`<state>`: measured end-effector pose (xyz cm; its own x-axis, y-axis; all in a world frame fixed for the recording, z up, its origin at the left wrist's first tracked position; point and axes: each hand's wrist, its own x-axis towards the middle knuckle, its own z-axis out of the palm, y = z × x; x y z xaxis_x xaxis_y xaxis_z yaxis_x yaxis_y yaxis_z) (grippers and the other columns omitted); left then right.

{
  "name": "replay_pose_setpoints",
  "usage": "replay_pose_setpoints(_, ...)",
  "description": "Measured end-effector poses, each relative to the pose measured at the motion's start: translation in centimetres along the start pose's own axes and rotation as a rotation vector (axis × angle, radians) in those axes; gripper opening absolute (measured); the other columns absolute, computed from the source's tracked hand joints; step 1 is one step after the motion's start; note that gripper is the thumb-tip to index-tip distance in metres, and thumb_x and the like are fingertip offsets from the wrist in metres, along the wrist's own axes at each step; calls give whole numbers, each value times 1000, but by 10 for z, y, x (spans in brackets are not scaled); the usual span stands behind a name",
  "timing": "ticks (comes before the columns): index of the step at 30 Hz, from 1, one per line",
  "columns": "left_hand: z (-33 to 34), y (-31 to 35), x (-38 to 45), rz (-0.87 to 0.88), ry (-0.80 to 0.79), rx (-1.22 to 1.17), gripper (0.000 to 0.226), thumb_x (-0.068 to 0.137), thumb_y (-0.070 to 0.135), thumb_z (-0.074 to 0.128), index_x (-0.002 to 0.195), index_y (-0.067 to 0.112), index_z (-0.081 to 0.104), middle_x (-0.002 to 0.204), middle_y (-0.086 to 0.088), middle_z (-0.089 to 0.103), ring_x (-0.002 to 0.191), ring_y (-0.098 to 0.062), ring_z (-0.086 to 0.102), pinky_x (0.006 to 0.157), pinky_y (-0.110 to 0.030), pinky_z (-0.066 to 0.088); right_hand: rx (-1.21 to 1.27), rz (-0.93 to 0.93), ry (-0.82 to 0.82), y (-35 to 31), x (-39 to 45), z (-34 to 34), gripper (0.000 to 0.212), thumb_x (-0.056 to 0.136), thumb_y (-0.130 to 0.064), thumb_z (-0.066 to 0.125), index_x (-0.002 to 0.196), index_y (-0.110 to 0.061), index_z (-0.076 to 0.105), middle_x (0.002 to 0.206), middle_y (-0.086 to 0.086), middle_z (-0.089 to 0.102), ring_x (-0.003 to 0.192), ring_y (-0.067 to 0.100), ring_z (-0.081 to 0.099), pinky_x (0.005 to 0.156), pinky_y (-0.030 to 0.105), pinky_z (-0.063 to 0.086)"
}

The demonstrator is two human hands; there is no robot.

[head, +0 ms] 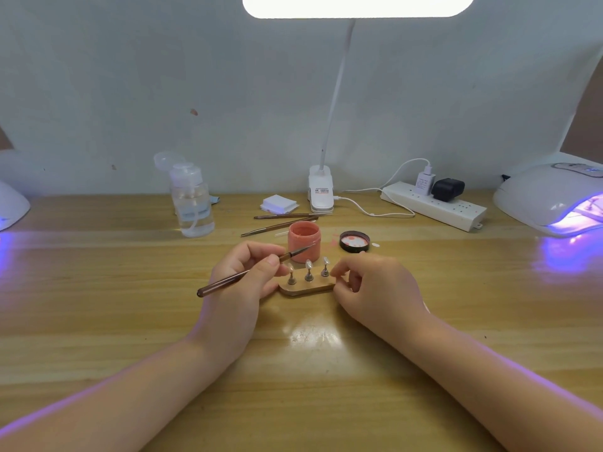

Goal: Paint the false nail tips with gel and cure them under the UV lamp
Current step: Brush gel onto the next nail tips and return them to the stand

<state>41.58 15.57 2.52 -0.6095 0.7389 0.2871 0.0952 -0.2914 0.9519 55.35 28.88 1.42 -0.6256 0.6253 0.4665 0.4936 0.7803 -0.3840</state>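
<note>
A small wooden stand (305, 289) at the middle of the desk carries three clear false nail tips (308, 264) on little metal posts. My left hand (243, 272) pinches a thin brown brush (248, 272); the bristle end points up and right, in front of the open pink gel jar (304, 241) just behind the stand. My right hand (370, 282) rests curled against the stand's right end, steadying it. The jar's black lid (355, 241) lies upturned to the right. A white UV lamp (551, 199) glows violet at the far right.
Two spare brushes (287, 216) and a stack of white pads (279, 204) lie behind the jar. A clear pump bottle (192, 200) stands back left, a clip desk lamp (321, 190) and a power strip (434, 205) at the back. Another white lamp (11, 203) sits at the left edge.
</note>
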Motion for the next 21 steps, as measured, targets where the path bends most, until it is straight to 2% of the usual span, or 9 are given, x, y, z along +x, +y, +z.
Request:
replay_pose_setpoints(3,2,-1,-1,15,-31,-4,15,77,20,57,84,16,70,75,6,68,81,-7,66,95,-53,52,-29,-6,-41,1,1,1,11,84,-26,59,87,-29,69,56,-17,42,65,8,45,50,21,26)
replay_pose_setpoints(8,1,-2,0,24,-41,-17,16,78,19,58,88,12,68,74,6,68,81,-8,66,96,-56,50,-142,-40,-25,6,0,2,15,84,-30,49,79,-26,63,64,-8,57,65,14,54,47,22,32)
replay_pose_setpoints(13,1,-2,0,28,-57,-22,16,78,20,58,78,25,72,75,7,68,80,-6,66,97,-56,49,-173,-35,36,4,-3,7,20,85,-38,52,88,-28,69,66,-7,62,64,15,57,47,21,31)
replay_pose_setpoints(17,0,-3,0,22,-69,-28,17,78,21,58,78,28,73,77,8,69,82,-6,66,97,-55,49,-255,-18,-18,3,-1,7,30,92,-43,45,96,-29,71,77,-7,69,74,15,62,50,21,37)
replay_pose_setpoints(21,0,-4,0,18,-98,-29,17,79,22,58,80,28,73,78,9,68,83,-6,65,98,-55,49,-299,1,-56,2,3,6,40,97,-50,37,96,-29,70,75,-6,66,78,16,60,48,23,32)
